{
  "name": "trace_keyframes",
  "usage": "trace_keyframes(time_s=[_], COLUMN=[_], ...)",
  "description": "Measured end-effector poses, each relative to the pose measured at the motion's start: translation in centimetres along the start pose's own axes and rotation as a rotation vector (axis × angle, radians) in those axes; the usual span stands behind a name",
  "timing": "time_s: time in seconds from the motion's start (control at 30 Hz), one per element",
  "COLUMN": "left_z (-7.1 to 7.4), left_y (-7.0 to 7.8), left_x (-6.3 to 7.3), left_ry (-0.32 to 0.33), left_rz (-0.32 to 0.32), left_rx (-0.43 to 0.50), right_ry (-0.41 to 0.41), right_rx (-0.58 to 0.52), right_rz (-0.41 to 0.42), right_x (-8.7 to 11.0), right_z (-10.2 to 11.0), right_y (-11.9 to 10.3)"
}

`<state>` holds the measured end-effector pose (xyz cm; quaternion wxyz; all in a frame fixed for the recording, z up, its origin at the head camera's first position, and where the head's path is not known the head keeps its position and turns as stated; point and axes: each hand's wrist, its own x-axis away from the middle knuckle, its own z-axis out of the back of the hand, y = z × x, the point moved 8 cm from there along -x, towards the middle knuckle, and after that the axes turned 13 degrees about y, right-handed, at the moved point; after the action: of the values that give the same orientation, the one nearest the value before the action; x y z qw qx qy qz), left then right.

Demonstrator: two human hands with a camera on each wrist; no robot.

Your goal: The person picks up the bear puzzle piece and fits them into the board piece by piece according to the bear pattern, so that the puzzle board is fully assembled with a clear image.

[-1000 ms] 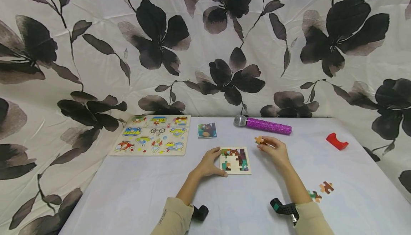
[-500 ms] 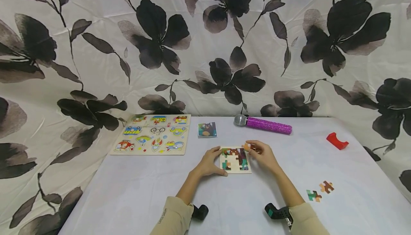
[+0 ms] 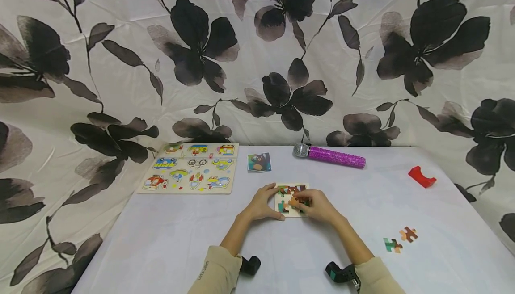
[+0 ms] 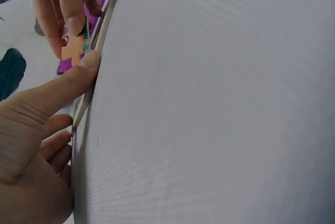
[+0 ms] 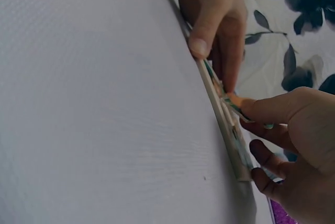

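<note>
My left hand (image 3: pixel 261 203) grips the small bear jigsaw tray (image 3: pixel 294 216) at its left side, thumb at the near edge and fingers at the far corner. My right hand (image 3: pixel 321 207) pinches an orange-brown puzzle piece (image 3: pixel 293 201) over the tray's middle. Seen from the left wrist, this puzzle piece (image 4: pixel 71 50) is tilted on edge above the tray. The right wrist view shows the piece (image 5: pixel 236 100) low over the pieces in the tray, between thumb and fingers; whether it touches them I cannot tell. Part of the tray's right side is hidden by my right hand.
Two loose puzzle pieces, one brown (image 3: pixel 409 234) and one green-and-orange (image 3: pixel 393 245), lie at the right. Further back are a vehicle puzzle board (image 3: pixel 234 182), a bear picture card (image 3: pixel 259 162), a purple glitter microphone (image 3: pixel 337 157) and a red curved block (image 3: pixel 422 177).
My right hand has moved left and nearer with the puzzle piece, from right of the tray to above its middle. The left hand has stayed on the tray.
</note>
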<state>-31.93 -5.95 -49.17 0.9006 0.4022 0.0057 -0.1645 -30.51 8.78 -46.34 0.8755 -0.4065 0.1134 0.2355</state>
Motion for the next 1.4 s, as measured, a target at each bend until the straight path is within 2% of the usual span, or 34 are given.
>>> trace_keyframes(time_s=[0.1, 0.37, 0.6, 0.77, 0.93, 1.27, 1.4], left_z=[0.0, 0.2, 0.3, 0.2, 0.3, 0.3, 0.3], left_y=[0.1, 0.4, 0.7, 0.7, 0.7, 0.7, 0.7], left_x=[0.0, 0.1, -0.1, -0.2, -0.3, -0.3, -0.4], left_ry=[-0.001, 0.003, 0.060, 0.083, 0.095, 0.086, 0.085], left_rz=[-0.006, -0.018, -0.086, -0.083, -0.068, -0.047, -0.050], left_rx=[-0.007, -0.022, -0.069, -0.103, -0.092, -0.077, -0.072], right_ry=[-0.009, -0.022, -0.021, -0.004, 0.008, -0.013, -0.023], right_rx=[0.034, 0.164, 0.237, 0.278, 0.302, 0.243, 0.252], right_rz=[0.035, 0.052, 0.029, 0.039, 0.071, 0.096, 0.120], right_x=[0.0, 0.1, 0.4, 0.4, 0.5, 0.9, 1.0], right_z=[-0.4, -0.7, -0.8, -0.9, -1.0, -0.8, -0.9], right_y=[-0.3, -0.7, -0.7, -1.0, -1.3, -1.1, -1.4])
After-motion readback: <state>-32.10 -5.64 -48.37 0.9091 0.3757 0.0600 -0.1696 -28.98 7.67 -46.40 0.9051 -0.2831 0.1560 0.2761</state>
